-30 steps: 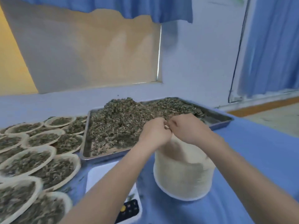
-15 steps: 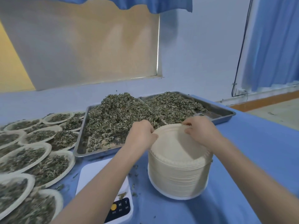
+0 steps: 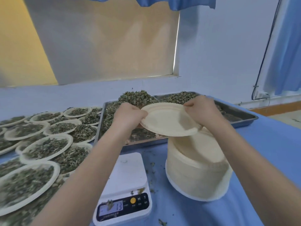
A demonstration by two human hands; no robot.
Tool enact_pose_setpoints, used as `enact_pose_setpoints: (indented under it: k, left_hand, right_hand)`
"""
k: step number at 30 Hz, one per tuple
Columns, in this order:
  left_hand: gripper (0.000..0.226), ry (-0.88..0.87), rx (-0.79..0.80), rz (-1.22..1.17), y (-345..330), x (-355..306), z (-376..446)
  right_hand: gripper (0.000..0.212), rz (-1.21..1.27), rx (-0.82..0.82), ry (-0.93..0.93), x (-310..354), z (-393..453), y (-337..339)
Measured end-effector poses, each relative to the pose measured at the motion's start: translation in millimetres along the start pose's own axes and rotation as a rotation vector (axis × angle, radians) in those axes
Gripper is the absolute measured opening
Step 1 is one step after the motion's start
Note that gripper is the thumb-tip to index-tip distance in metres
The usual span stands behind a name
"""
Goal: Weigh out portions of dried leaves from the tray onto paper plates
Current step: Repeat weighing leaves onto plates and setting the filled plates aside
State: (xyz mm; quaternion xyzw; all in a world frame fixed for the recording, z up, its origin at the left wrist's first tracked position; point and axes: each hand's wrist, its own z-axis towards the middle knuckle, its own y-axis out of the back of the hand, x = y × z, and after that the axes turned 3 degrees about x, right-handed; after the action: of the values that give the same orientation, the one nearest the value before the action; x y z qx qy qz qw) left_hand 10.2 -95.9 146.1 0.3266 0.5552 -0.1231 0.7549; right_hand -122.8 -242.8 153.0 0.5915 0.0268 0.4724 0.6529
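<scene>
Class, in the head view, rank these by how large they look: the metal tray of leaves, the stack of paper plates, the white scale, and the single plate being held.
1. metal tray
2. stack of paper plates and white scale: similar, both near the camera, so unranked
3. held plate

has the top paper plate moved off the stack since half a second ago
Yes. The top paper plate is now lifted clear above the stack, held by both hands, toward the tray.
</scene>
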Motion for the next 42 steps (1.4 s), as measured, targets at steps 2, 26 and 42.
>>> enact_pose_setpoints:
  k: [2, 26, 42]
  left_hand:
    - [0.018, 0.077, -0.051, -0.248, 23.0, 11.4, -6.3]
    - [0.052, 0.248, -0.281, -0.098, 30.7, 161.5, -71.8]
    - [0.071, 0.045, -0.354, -0.3, 42.1, 167.1, -85.3]
  right_hand:
    - [0.033, 0.09, 0.026, -0.028, 15.2, -2.1, -13.5]
    - [0.054, 0.953, 0.194, -0.105, 20.1, -87.0, -195.1]
    - [0.056, 1.036, 0.096, -0.045, 17.5, -92.7, -185.0]
